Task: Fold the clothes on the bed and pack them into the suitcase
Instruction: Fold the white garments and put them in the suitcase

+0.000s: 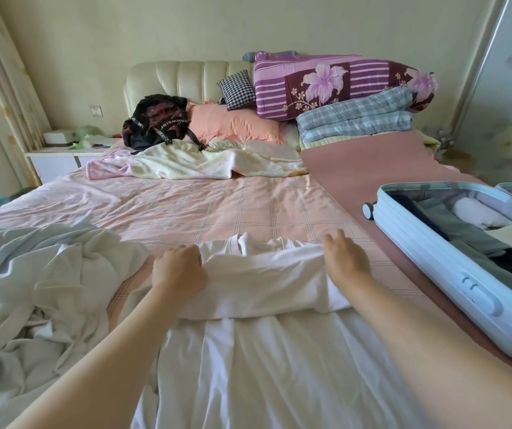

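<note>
Garment: white garment [257, 274] on bed [217, 205], top folded over; the band's long axis runs left-right, fingers to fingers.
Left hand [180, 269]: fingers curled, gripping left end.
Right hand [344, 258]: fingers bent over right end; pinch hidden, cannot tell.
Suitcase [434, 258]: open, right of right fingers; likely right hand's carry.

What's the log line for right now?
step: folding | left hand grips fold of white garment | right hand rests on fold's right end | suitcase open on bed, partly packed | clothes pile left, unfolded

Soft daylight from left, wide-angle edge distortion.
</note>
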The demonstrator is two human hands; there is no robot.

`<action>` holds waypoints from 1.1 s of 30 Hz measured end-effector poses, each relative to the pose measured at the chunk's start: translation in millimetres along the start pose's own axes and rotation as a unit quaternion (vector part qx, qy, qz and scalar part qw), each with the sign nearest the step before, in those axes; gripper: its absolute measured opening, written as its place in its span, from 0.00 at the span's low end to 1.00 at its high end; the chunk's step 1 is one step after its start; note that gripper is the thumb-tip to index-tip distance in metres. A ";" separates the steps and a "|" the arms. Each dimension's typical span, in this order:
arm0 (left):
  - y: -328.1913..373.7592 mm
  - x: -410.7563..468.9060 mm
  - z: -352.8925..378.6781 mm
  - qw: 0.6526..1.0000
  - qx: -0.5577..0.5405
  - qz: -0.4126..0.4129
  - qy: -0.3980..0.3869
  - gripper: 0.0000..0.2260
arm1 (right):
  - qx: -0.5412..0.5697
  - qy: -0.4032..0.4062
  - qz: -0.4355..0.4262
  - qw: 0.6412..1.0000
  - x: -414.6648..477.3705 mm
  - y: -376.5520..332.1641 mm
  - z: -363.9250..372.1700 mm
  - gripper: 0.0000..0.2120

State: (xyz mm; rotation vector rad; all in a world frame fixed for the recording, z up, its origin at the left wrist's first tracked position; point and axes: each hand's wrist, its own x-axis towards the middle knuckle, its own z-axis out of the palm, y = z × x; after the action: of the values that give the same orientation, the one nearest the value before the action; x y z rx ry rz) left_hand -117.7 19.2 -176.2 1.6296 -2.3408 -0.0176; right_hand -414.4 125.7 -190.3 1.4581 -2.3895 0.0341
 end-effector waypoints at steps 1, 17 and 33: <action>2.6 1.9 2.5 0.998 -0.056 -0.001 -0.005 0.06 | -0.023 -0.004 0.013 1.000 3.1 3.2 0.1 0.15; 13.7 2.6 -6.3 0.931 -0.130 -0.010 -0.341 0.11 | 0.180 -0.159 -0.268 0.933 -54.2 -47.9 21.3 0.44; 20.9 -28.2 3.4 0.931 -0.306 -0.023 -0.198 0.10 | 0.185 -0.100 -0.253 0.944 -71.1 -50.0 10.1 0.25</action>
State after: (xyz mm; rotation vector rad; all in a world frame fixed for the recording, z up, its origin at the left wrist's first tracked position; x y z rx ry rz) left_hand -128.7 52.1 -182.2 1.4371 -2.2154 -1.0635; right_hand -344.3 161.2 -228.7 2.3174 -2.1554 0.2305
